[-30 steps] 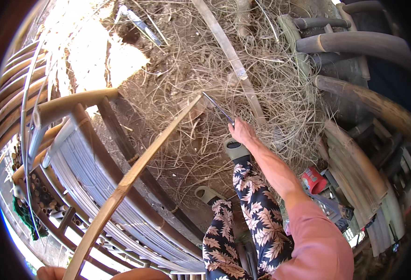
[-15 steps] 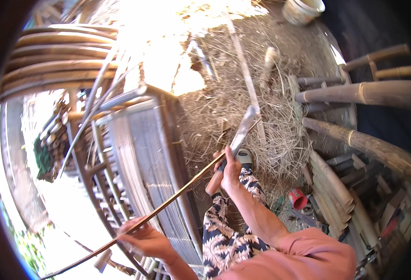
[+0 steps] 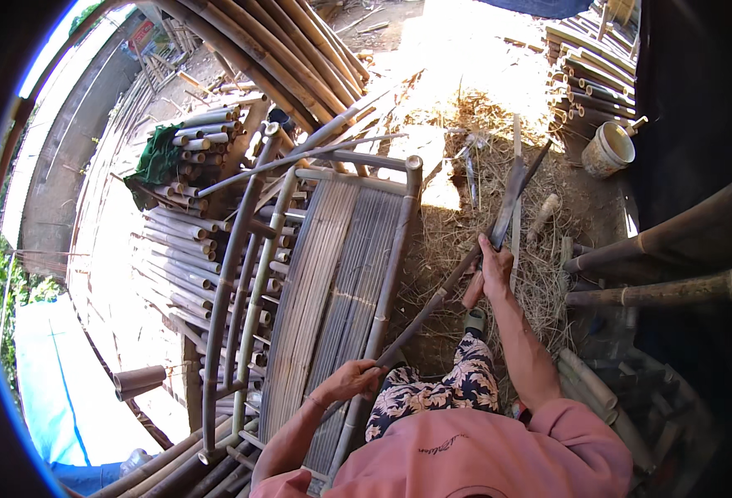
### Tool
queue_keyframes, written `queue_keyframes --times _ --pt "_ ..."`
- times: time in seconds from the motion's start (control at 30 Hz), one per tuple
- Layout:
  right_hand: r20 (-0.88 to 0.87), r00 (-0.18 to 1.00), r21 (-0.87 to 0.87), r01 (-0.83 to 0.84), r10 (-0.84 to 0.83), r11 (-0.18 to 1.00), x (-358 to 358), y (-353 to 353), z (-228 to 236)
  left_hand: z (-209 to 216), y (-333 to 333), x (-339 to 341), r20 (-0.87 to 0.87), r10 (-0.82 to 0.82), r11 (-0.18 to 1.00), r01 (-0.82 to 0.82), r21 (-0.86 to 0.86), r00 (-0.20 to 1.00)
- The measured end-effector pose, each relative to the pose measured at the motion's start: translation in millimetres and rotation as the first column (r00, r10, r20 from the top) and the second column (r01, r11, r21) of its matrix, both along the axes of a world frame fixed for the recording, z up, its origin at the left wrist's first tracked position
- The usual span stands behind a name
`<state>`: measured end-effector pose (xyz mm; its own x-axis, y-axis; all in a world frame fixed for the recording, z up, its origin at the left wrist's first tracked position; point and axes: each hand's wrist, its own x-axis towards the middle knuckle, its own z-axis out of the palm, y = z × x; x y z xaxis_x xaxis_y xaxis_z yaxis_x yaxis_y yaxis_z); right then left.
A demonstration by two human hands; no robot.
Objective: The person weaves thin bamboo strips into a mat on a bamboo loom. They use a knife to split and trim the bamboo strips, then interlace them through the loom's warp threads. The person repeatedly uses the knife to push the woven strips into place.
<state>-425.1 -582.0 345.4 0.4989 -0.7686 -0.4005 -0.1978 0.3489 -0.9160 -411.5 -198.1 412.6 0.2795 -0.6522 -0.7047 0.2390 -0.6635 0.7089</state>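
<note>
My left hand (image 3: 353,381) is closed around the near part of a long dark bamboo strip (image 3: 432,309), beside the bamboo bench. The strip slants away to the upper right, and its far end passes alongside a knife blade. My right hand (image 3: 496,266) grips a machete (image 3: 508,202) with a broad grey blade; its wooden handle shows below my fingers. The strip runs against that hand at the thumb side. Whether the blade's edge touches the strip, I cannot tell.
A slatted bamboo bench (image 3: 303,311) stands at my left, with stacked bamboo poles (image 3: 185,261) beyond. Shavings (image 3: 540,303) cover the ground ahead. A dirty white bucket (image 3: 608,151) stands at the far right. Thick bamboo poles (image 3: 661,290) jut in at right.
The view has shifted, bringing more of the left side in. My left hand has closed more firmly on the strip. More of the strip now reaches past my right hand, which still holds the machete.
</note>
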Motion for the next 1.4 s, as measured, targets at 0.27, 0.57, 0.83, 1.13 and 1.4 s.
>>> queue_keyframes --times 0.27,0.57,0.83,1.13,1.4 --pt "-0.502 0.822 -0.815 -0.554 0.27 0.172 -3 88 111 30 18 3 -0.065 0.48 0.826 -0.476 -0.301 0.875" --pt "-0.566 0.654 -0.651 -0.728 0.502 0.215 -2 177 136 45 26 3 0.327 0.613 0.778 -0.475 -0.412 0.72" --pt "-0.614 0.647 -0.678 -0.726 0.452 0.117 9 143 138 71 35 -26 0.449 0.582 0.811 -0.443 -0.382 0.678" --pt "-0.561 0.749 -0.749 -0.64 0.352 0.169 18 83 140 80 35 -47 0.581 0.486 0.869 -0.296 -0.395 0.653" --pt "-0.568 0.773 -0.788 -0.61 0.283 0.082 18 5 131 82 51 -61 0.648 0.371 0.924 -0.195 -0.329 0.665"
